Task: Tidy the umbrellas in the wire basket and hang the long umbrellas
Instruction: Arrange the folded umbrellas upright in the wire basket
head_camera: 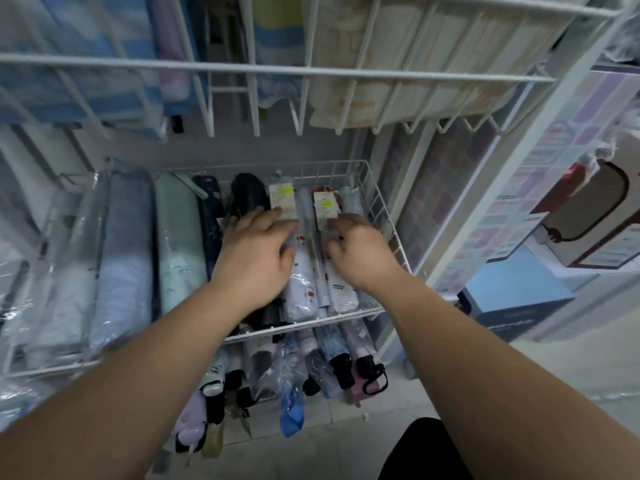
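Note:
A white wire basket holds a row of folded umbrellas in clear sleeves. My left hand lies with its fingers stretched over a black umbrella and the top of a white umbrella with red print. My right hand curls its fingers round the upper part of a second white umbrella, just below its paper price tag. Further left lie a mint green umbrella and a grey-blue umbrella. No long umbrella shows clearly.
An upper wire rack with packed goods hangs over the basket. Below the basket, more folded umbrellas stick out towards me. A blue box and cartons stand on the floor at the right.

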A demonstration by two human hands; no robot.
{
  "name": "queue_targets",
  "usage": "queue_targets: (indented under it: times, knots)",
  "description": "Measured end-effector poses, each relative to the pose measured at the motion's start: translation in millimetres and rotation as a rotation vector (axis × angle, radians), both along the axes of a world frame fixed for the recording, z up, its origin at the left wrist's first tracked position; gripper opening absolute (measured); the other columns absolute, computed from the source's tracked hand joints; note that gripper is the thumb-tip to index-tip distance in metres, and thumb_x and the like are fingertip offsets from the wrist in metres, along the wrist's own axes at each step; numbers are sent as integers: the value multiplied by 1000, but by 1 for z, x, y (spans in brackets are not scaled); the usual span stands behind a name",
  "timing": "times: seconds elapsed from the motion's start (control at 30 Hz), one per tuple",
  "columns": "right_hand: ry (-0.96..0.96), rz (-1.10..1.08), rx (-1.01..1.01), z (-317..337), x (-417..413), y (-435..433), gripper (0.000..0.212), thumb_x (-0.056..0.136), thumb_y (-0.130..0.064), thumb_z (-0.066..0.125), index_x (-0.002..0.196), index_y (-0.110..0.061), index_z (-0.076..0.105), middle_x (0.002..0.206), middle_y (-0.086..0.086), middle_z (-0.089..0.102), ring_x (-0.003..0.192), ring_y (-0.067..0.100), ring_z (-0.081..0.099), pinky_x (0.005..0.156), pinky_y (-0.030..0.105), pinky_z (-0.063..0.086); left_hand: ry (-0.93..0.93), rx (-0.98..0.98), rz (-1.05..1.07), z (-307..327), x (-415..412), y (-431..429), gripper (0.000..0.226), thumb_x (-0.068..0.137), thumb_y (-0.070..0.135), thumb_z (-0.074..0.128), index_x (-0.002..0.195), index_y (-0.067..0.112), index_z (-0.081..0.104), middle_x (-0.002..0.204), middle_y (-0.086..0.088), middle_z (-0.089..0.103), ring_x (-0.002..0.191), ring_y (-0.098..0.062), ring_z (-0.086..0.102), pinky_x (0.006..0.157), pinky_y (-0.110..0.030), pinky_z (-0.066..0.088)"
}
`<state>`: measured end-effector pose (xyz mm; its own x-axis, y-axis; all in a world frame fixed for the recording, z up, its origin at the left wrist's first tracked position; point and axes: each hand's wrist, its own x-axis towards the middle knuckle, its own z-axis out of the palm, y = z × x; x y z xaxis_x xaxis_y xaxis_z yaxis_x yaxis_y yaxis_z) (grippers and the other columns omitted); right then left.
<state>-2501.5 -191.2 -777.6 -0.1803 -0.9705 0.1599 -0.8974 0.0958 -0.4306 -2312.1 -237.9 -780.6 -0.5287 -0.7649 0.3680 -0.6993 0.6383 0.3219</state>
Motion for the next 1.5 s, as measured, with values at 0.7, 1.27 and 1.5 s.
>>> queue_targets:
  times: [0.7, 1.27, 1.5]
  knots:
    - [-222, -64, 74, -2, 74, -31, 85, 87, -40, 72, 157, -22, 27, 136, 12, 60, 123, 33, 57, 99, 33, 50, -373, -31, 511, 22, 98, 42, 94, 76, 74, 58, 154, 32, 25, 139, -3, 51, 133, -28, 33, 109, -48, 25]
    - [237, -77, 187, 25, 123, -37, 63, 76, -50, 78, 120, -15, 50, 95, 2, 61, 95, 25, 63, 64, 29, 41, -390, 15, 449, 17, 104, 40, 87, 76, 78, 55, 151, 41, 26, 152, -4, 33, 145, -31, 15, 116, -67, 12]
    - [-213, -142, 26, 27, 114, -24, 72, 71, -37, 78, 137, -27, 49, 111, -2, 72, 100, 23, 68, 72, 26, 49, -333, 17, 438, 15, 106, 39, 87, 77, 74, 59, 151, 40, 28, 151, -5, 36, 145, -31, 16, 116, -65, 15]
